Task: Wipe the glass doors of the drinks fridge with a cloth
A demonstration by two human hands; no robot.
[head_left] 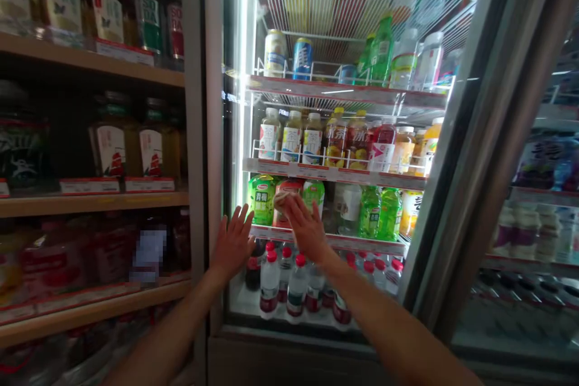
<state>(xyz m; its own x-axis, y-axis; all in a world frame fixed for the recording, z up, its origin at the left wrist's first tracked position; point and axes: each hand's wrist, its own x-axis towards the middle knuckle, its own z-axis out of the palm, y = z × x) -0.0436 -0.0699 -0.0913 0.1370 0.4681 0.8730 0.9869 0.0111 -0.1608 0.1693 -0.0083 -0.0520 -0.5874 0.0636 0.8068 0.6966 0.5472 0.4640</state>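
In the head view, my right hand [305,226] is stretched towards a lit drinks fridge, with a pale folded cloth [284,198] under its fingers. The cloth appears pressed against the glass door [337,193], in front of a red-labelled bottle [289,186]. My left hand [233,238] is held up with its fingers spread at the door's left edge, near a green bottle [261,199]. Whether its palm touches the frame or the glass I cannot tell. It holds nothing visible.
Behind the glass, shelves hold cans [302,59], tea bottles [292,136] and red-capped water bottles [297,286]. Left of the metal door frame [199,132] stands a wooden shelf [104,200] with bottles. A thick metal upright [491,175] separates another fridge section on the right.
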